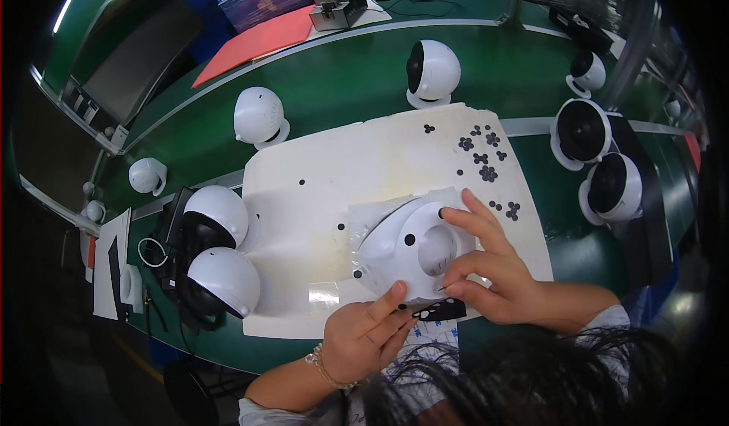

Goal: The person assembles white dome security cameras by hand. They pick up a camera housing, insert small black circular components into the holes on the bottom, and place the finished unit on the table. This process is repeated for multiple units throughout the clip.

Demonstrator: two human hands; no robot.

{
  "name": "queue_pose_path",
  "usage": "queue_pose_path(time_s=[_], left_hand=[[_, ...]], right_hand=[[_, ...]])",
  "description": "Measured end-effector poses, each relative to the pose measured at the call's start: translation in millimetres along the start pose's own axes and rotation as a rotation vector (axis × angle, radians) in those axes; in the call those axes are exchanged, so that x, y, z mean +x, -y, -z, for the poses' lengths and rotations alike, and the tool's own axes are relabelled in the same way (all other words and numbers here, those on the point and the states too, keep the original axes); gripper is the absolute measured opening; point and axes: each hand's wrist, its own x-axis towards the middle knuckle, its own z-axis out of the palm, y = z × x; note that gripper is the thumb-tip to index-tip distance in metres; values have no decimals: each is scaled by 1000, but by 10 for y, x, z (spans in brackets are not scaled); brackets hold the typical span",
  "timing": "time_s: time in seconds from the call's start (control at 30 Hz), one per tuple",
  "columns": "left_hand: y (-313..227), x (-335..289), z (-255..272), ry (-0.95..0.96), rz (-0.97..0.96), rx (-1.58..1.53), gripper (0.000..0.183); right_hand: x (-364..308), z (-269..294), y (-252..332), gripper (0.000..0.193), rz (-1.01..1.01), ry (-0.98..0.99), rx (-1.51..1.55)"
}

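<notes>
A white ball-shaped camera (389,253) lies on its side in front of me, with its round base turned up towards me. Small black round pads (410,239) sit on the base, spaced around its rim. My left hand (363,336) holds the base's near edge, one finger against the rim beside a pad. By its fingertips is a black sheet with round holes (443,310), partly hidden under the camera. My right hand (497,278) pinches thumb and finger together at the base's right side; what lies between them is too small to name. Another of its fingers touches the upper rim.
A cream mat (296,259) lies under the work, with loose black pads (488,173) clustered at its upper right. Similar white cameras (258,115) stand around on the green table (357,61). Left are cables and a white ring (153,252); a red board (258,45) lies behind.
</notes>
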Motion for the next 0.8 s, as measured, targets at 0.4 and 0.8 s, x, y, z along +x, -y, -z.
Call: queue_pose_path(time_s=[0.4,0.8], left_hand=[[-3,-30,-57,-29,43,-22,15],[-144,-107,-25,-147,-2,-26,22]], right_hand=[[-13,-33,-3,11,70,1,-120],[-277,62,161,43,-58,128,27]])
